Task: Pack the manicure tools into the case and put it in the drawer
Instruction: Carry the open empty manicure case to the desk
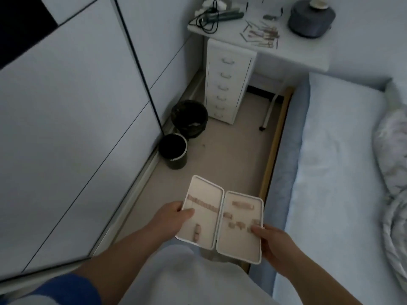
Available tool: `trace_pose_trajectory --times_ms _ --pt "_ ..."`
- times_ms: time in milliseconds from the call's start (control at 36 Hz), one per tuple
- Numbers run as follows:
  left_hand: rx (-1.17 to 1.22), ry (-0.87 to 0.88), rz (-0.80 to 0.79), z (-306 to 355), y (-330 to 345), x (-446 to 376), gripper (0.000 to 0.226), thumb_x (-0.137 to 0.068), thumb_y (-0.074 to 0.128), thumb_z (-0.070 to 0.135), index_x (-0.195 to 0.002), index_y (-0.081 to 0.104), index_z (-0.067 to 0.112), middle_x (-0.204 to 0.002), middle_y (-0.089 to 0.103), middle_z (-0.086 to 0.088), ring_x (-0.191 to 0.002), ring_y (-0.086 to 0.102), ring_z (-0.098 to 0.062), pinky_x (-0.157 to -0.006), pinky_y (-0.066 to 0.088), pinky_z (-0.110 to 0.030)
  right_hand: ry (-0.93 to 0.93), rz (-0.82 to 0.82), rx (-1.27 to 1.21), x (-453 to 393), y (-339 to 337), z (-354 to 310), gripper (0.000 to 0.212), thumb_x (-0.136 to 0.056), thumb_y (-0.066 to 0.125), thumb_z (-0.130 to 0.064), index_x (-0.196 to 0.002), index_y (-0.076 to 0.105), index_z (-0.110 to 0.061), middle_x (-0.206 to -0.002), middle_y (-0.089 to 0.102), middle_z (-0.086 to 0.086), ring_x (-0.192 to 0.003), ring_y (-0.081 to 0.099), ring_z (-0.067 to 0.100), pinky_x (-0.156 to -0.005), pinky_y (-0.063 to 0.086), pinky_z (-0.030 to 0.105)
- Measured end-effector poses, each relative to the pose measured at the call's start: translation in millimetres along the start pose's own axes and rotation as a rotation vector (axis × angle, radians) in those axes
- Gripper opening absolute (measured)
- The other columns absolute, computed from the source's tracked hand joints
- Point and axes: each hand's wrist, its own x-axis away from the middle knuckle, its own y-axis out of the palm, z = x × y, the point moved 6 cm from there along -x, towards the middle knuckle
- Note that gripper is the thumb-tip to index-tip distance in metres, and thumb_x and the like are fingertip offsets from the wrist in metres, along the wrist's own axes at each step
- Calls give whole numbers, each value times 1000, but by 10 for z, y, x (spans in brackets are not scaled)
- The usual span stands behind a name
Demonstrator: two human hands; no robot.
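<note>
A narrow strip of pale floor (222,150) ran between white wardrobe doors (72,119) and a bed (334,164) with light blue sheets, ending at a small white desk (293,56) with a tall drawer unit (226,82) beneath it. Two dark bins (189,119) stood in the corner by the wardrobe.

The person held the case (222,219) opened flat like a book, well short of the desk. The left hand (174,219) gripped the outer edge of the left half, thumb laid on the lining; the right hand (273,241) gripped the outer edge of the right half near its lower corner, thumb on the inside. The hands were apart, one to each half. The elastic loops in the lining looked empty.

The manicure tools (262,36) lay spread on the desktop, beside a grey round container (311,18) and near a dark corded appliance (220,16).

The case appeared a light, rigid shell, hinged down the middle, so it would likely flop unless both halves were supported or it was laid flat on the desk. The tools looked thin, metallic and probably slippery, some likely pointed; each would best be pinched at mid-shaft and slid under a loop. All the drawers appeared closed.
</note>
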Motion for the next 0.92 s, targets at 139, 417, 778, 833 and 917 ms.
trace_pose_trajectory --times_ms 139,417,778,833,917 --pt "67 -53 -77 470 8 -805 8 -85 58 22 -82 66 23 -92 70 -3 -85 65 -19 -81 50 -35 100 9 -160 -506 13 -612 30 -89 47 -4 -117 55 1 -112 64 22 -103 58 40 -87 46 54" --pt "76 -92 -196 1967 -308 -2578 12 -85 58 12 -77 63 19 -80 66 -2 -75 63 -19 -69 49 -30 -4 144 -141 -1247 48 -2360 21 -89 51 -2 -109 58 -3 -88 68 11 -74 65 25 -44 52 25" --pt "219 -200 -46 3189 62 -3936 5 -83 61 11 -82 66 9 -86 67 -14 -82 64 -30 -77 50 -38 1 119 -27 -2502 -516 -4051 16 -86 56 -1 -99 64 -5 -87 71 12 -77 63 28 -63 49 32" --pt "335 -259 -4 3210 112 -4009 9 -83 59 7 -90 65 7 -83 67 -12 -78 64 -29 -74 51 -38 2 109 78 -2652 -592 -4380 13 -85 59 -3 -94 65 -7 -79 69 12 -71 59 28 -63 46 32" --pt "360 -289 30 3297 91 -4131 11 -83 60 9 -88 66 17 -86 68 -7 -82 65 -26 -78 52 -39 9 72 197 -2862 -595 -4855 8 -84 60 -4 -90 64 -8 -80 70 11 -73 63 26 -64 51 33"
